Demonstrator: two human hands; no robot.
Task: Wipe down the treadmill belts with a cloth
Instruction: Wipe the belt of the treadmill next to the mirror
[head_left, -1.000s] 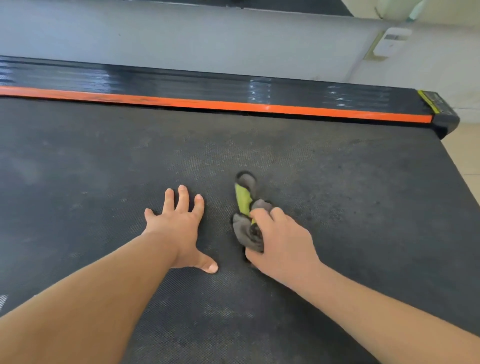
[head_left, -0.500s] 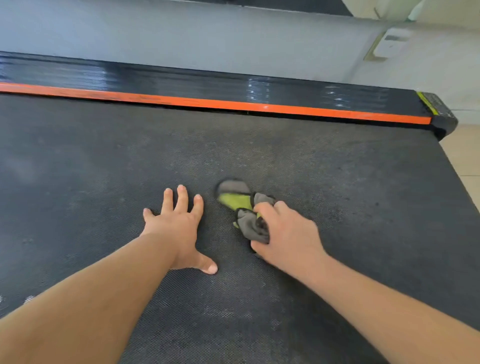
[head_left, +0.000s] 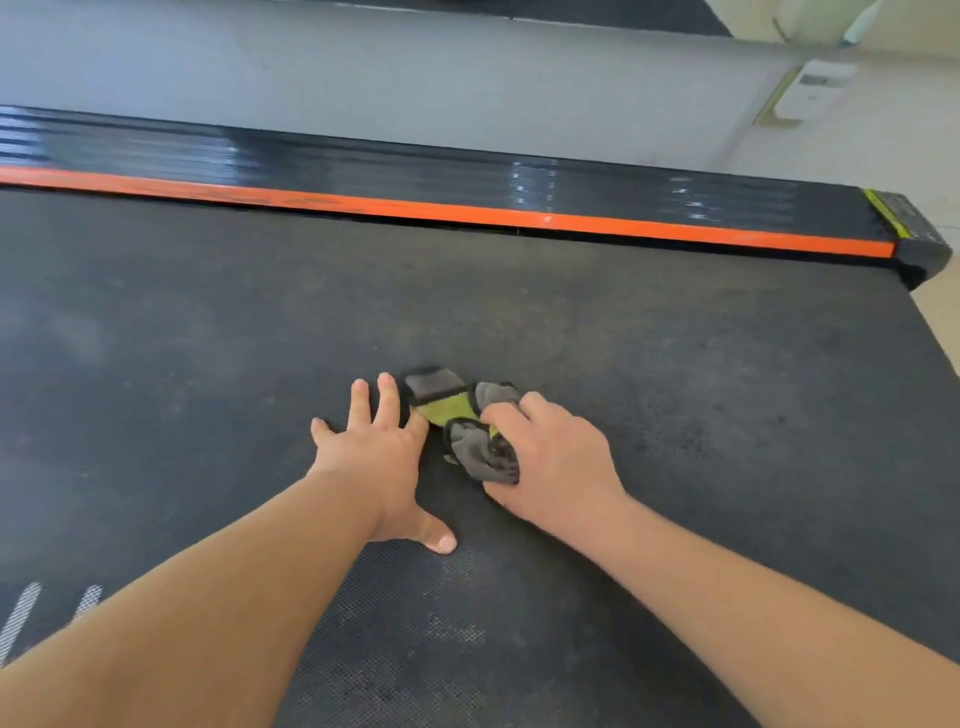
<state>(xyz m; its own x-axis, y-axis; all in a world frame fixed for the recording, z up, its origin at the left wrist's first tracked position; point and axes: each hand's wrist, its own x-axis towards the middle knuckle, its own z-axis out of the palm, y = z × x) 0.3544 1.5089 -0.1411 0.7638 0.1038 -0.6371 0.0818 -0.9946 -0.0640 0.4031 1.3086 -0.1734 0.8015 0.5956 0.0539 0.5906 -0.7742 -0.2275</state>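
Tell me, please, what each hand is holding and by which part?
The right hand grips the grey-and-green cloth by its bunched right end; the other end lies free on the treadmill belt. The left hand rests flat on the belt, holding nothing.

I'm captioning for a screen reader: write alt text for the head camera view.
A person's right hand grips a crumpled grey-and-green cloth on a dark treadmill belt, with the left hand flat beside it. An orange stripe edges the black side rail behind.

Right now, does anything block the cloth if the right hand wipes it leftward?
Yes: the left hand lies flat on the belt right beside the cloth's left end. Rightward and toward the orange rail, nothing visible blocks it.
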